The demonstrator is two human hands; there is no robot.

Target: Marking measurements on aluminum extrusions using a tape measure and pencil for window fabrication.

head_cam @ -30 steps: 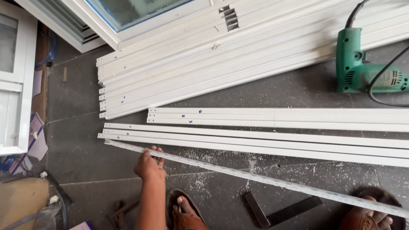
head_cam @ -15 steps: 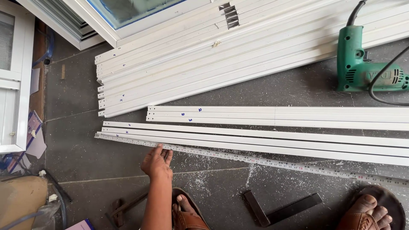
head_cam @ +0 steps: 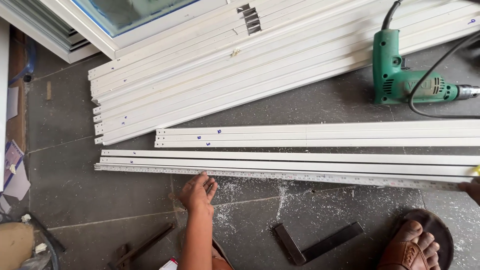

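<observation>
My left hand [head_cam: 198, 192] rests on the grey floor with fingers spread, fingertips touching the near edge of a long metal ruler [head_cam: 310, 176]. The ruler lies flat against the nearest of the two long white profile strips [head_cam: 300, 161]. My right hand [head_cam: 471, 189] shows only as a sliver at the right edge, by the ruler's far end, next to a small yellow object [head_cam: 476, 171]. Whether it grips anything is hidden. White drilling dust lies scattered below the ruler.
A second group of white strips [head_cam: 325, 135] lies just beyond, and a big stack of profiles [head_cam: 225, 75] beyond that. A green corded drill [head_cam: 405, 80] lies at upper right. A black try square [head_cam: 320, 242] and my sandalled foot [head_cam: 415, 245] are near me.
The ruler, which lay slanted across the floor, now lies straight against the white strips. My left hand slid forward with it and now rests at its edge.
</observation>
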